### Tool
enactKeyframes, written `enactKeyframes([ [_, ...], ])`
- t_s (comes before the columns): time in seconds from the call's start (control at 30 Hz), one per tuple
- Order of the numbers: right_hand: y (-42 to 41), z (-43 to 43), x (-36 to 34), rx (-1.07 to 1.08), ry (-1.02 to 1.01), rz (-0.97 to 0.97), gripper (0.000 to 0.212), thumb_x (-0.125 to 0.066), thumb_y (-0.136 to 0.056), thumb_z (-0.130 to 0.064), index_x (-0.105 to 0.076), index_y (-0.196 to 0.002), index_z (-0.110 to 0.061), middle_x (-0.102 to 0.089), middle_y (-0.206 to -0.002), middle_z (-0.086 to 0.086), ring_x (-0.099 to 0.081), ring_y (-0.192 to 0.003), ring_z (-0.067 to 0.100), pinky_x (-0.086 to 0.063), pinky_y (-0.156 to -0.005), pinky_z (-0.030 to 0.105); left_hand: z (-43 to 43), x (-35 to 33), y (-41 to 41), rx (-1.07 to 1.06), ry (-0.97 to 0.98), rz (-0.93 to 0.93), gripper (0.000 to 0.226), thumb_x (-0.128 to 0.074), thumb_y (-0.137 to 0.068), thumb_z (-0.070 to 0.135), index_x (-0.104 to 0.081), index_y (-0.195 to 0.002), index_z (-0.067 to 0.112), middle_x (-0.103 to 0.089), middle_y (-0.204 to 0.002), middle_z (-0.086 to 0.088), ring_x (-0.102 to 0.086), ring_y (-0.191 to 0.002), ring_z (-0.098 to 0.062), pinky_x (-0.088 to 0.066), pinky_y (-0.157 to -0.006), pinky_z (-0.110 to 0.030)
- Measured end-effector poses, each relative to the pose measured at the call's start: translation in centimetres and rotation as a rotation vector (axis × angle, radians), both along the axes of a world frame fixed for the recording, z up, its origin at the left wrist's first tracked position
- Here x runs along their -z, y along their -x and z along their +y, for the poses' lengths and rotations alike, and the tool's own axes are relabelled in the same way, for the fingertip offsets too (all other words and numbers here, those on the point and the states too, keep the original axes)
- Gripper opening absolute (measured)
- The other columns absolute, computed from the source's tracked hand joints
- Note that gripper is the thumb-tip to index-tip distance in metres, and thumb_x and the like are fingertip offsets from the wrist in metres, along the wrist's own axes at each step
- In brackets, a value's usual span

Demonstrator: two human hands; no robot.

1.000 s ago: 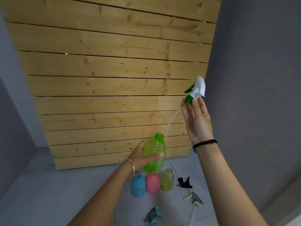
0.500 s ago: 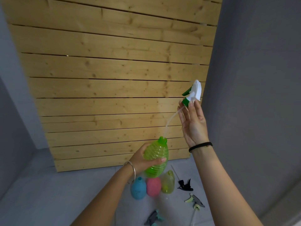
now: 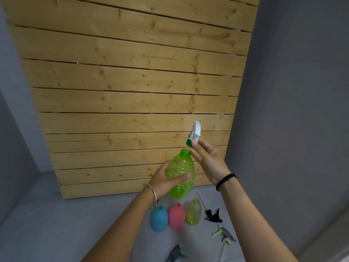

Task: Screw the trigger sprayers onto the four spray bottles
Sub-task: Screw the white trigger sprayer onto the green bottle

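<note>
My left hand grips a ribbed green spray bottle, held up in the air with its open neck pointing up. My right hand holds a white and green trigger sprayer by its green collar, just above and right of the bottle's neck. The sprayer's dip tube goes down into the neck. On the grey surface below stand a blue bottle, a pink bottle and a yellow bottle, all without sprayers.
Three loose trigger sprayers lie on the surface: a black one, a grey and pale green one, and a grey and teal one. A wooden slat panel rises behind; grey walls stand at both sides.
My right hand has brought the sprayer down and left, close to the bottle's neck, so most of the dip tube has gone inside the green bottle. My left hand keeps its grip.
</note>
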State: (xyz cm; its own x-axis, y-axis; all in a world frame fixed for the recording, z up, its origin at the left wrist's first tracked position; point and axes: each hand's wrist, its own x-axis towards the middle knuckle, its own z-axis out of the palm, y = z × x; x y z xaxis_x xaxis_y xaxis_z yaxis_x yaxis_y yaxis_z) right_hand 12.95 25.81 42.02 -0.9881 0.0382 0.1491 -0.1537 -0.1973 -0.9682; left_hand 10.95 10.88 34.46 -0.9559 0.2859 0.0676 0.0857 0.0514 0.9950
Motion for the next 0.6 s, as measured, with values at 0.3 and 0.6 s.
enactKeyframes([
  [0.3,0.1,0.1,0.7,-0.097,-0.115,0.026,0.032,-0.056,-0.09,-0.014,-0.058,-0.122,-0.008,-0.067,-0.114,0.01,-0.066,-0.097,0.011,-0.054,-0.086,0.021,-0.1,-0.8,0.0,0.01,-0.053,0.052,0.04,-0.082,-0.068,0.026,-0.062,-0.102,0.028,-0.073,-0.087,0.012,-0.069,-0.082,-0.002,-0.051,-0.065,-0.011],
  [0.6,0.2,0.2,1.2,-0.029,-0.085,0.056,0.024,-0.058,-0.09,-0.014,-0.064,-0.113,-0.016,-0.069,-0.11,0.008,-0.066,-0.092,0.011,-0.056,-0.079,0.022,0.6,-1.5,-0.6,0.171,-0.06,-0.024,0.072,-0.084,-0.053,0.039,-0.052,-0.115,0.026,-0.07,-0.102,0.006,-0.069,-0.09,-0.004,-0.052,-0.069,-0.015],
])
